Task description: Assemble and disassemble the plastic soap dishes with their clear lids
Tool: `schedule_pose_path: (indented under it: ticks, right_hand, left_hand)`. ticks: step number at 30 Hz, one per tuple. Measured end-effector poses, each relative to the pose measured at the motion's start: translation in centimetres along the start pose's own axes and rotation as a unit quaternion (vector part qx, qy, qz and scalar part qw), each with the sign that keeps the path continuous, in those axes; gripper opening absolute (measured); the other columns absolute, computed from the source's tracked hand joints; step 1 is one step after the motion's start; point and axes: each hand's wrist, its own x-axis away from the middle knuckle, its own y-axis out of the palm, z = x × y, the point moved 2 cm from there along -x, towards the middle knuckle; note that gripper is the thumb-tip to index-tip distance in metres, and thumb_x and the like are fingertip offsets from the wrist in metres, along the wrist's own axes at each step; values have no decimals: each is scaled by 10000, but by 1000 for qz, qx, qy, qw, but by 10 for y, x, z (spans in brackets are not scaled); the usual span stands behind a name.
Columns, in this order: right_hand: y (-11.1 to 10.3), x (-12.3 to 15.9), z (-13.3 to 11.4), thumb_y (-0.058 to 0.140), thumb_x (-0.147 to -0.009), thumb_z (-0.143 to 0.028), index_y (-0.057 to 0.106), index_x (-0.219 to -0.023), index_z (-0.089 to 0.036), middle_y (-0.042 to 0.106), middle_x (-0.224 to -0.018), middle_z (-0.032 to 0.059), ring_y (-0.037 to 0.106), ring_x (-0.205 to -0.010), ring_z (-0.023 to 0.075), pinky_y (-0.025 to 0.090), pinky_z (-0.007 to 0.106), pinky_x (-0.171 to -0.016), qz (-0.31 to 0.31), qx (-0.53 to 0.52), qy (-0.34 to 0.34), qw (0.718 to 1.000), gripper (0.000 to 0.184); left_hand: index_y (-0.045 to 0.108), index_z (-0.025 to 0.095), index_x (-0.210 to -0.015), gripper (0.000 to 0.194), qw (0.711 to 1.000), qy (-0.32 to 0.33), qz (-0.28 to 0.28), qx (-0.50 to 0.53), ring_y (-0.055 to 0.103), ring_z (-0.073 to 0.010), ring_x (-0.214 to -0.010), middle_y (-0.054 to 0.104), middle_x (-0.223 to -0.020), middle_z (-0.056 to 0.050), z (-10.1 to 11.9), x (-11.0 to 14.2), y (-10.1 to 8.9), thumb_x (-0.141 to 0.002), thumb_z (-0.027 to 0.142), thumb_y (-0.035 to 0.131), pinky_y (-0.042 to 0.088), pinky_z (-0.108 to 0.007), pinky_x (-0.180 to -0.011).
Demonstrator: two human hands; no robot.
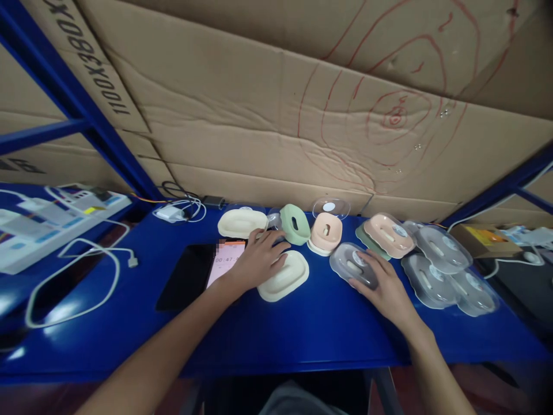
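My left hand (259, 256) rests on the upper edge of a cream oval soap dish (285, 278), fingers curled over its rim. My right hand (384, 285) lies flat on a clear grey oval lid (352, 262), fingers spread over it. Both sit on the blue table (319, 328). Beyond the left hand lie another cream dish (241, 222) and a green dish part (295, 223). A pink dish (326, 232) stands under a clear round lid (330, 207).
A pink dish with a clear lid (389, 233) and several clear grey lids (444, 268) lie at the right. A phone with a timer (227, 260) lies on a black tablet (184, 275). White cables (73, 276) and a charger (170, 213) are at the left. Cardboard (276, 115) forms the back wall.
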Motion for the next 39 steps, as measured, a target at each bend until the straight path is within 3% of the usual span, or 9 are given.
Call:
schedule_pose_path:
  ticks: [9, 13, 17, 21, 26, 31, 35, 39]
  right_hand:
    - [-1, -10, -30, 719, -926, -650, 596, -1430, -272, 695, -1422, 136, 691, -1279, 344, 573, 533, -1078, 98, -139, 54, 984, 642]
    - [5, -45, -54, 752, -921, -617, 595, -1435, -263, 656, -1482, 148, 633, -1371, 351, 517, 560, -1160, 113, -141, -29, 983, 643]
    - [15, -96, -78, 761, -934, -586, 583, -1477, -280, 572, -1589, 137, 517, -1504, 335, 419, 565, -1259, 58, -155, -137, 977, 648]
    - [27, -129, -86, 675, -999, -578, 601, -1467, -279, 613, -1539, 133, 562, -1460, 310, 449, 548, -1236, 51, -209, -148, 965, 560]
    - [40, -127, -66, 647, -1018, -562, 564, -1504, -283, 568, -1581, 141, 515, -1499, 312, 409, 567, -1260, 114, -191, -133, 966, 566]
    - [50, -122, -46, 608, -1036, -554, 585, -1473, -256, 576, -1560, 163, 503, -1496, 326, 399, 588, -1253, 130, -156, -105, 974, 530]
    - [46, -119, -54, 479, -1089, -515, 575, -1492, -260, 525, -1611, 154, 453, -1533, 328, 350, 612, -1263, 154, -131, -89, 975, 486]
    - [34, -112, -72, 476, -1091, -496, 617, -1459, -312, 551, -1615, 93, 481, -1518, 320, 351, 587, -1253, 104, -113, -147, 977, 435]
  left_hand:
    - [639, 212, -1392, 336, 995, -17, 46, 83, 643, -307, -1257, 667, -1394, -127, 14, -2, -14, -1075, 285, 553, 455, -501, -1077]
    - [658, 195, -1353, 317, 994, 41, 49, 85, 652, -307, -1204, 681, -1349, -133, 27, -1, -19, -1067, 291, 561, 458, -491, -1060]
    - [680, 205, -1296, 277, 986, 129, -15, 108, 642, -285, -1214, 685, -1359, -114, 59, 3, -14, -1064, 326, 588, 443, -458, -1077]
    - [595, 206, -1427, 436, 969, 200, -74, 125, 580, -287, -1347, 626, -1489, -118, 89, 10, -1, -1032, 375, 674, 355, -480, -1175]
    - [649, 187, -1250, 204, 967, 207, -103, 105, 633, -231, -1129, 720, -1154, -59, 91, 15, 12, -1047, 193, 629, 403, -407, -1047]
    - [660, 180, -1090, 103, 963, 217, -115, 109, 615, -214, -1072, 702, -1104, -45, 85, 15, 6, -1027, 107, 623, 440, -372, -963]
    - [666, 192, -1119, 95, 969, 187, -105, 122, 634, -206, -1085, 719, -1133, -41, 80, 10, -2, -1069, 148, 598, 462, -356, -973]
    - [672, 205, -1148, 122, 970, 175, -91, 143, 675, -197, -1094, 739, -1143, -38, 82, 10, -5, -1106, 191, 559, 490, -341, -982]
